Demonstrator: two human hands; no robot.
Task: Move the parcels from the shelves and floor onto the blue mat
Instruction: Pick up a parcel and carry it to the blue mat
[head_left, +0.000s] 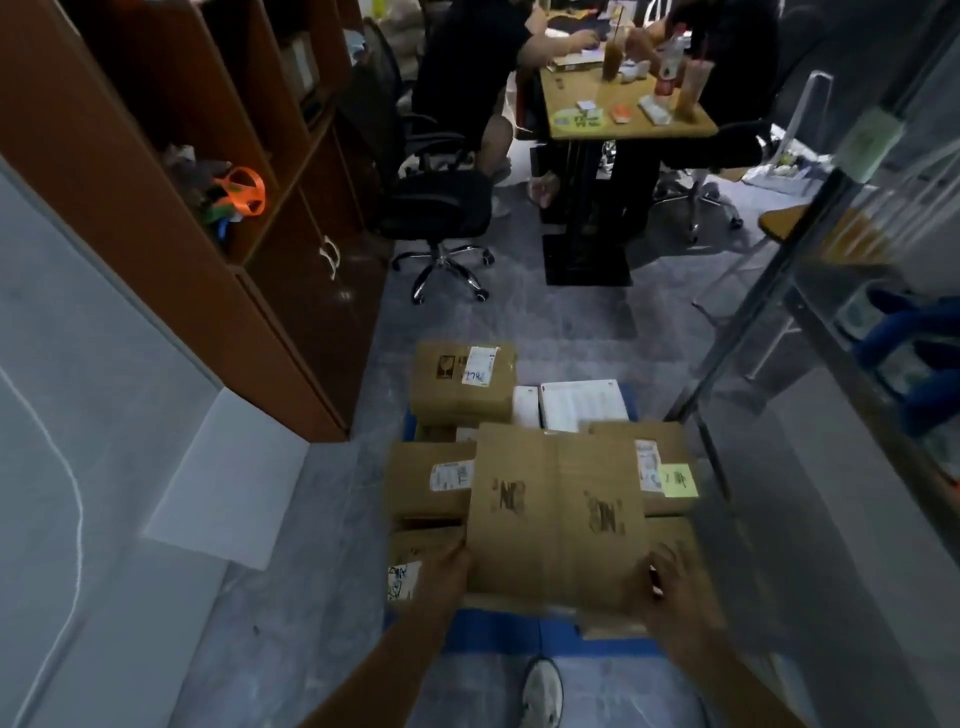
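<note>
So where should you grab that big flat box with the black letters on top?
By its two side edges, one hand from each side, as the left hand and right hand hold the big flat box now. It is wide and thin, so one hand would probably let it tip.

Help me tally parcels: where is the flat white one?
Head view, centre-right: the flat white parcel lies on the blue mat, far end, right of the tall brown box.
</note>
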